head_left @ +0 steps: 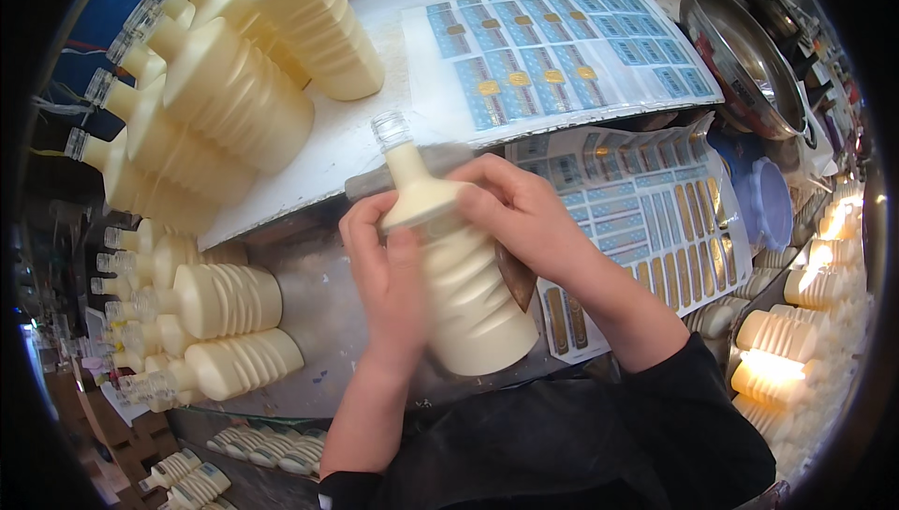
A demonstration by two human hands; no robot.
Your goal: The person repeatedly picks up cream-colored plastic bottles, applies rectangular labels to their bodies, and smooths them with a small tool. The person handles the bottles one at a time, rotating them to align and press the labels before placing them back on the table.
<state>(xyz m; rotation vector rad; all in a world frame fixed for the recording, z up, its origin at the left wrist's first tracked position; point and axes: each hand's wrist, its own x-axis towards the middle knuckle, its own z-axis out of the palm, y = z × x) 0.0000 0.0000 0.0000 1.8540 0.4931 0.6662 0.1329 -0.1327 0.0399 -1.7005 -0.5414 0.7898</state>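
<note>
A cream-coloured ribbed bottle (475,299) with a clear threaded neck lies tilted across the grey work surface in front of me, its neck pointing away. My left hand (382,252) is closed about the left side of its shoulder, with the thumb on top. From the right, my right hand (510,206) presses its fingers on the other side of the shoulder. Behind the neck is a blurred grey strip (370,182) whose kind I cannot make out. A brown pointed piece (515,278) shows between the bottle and my right wrist; most of it is hidden.
Cream bottles (229,88) stand on the white raised board (375,131) at upper left; others (234,299) lie below them. Blue-and-gold label sheets (552,51) lie on the board, and another sheet (646,220) lies to my right. Beyond are a metal pan (744,51) and purple basin (770,196).
</note>
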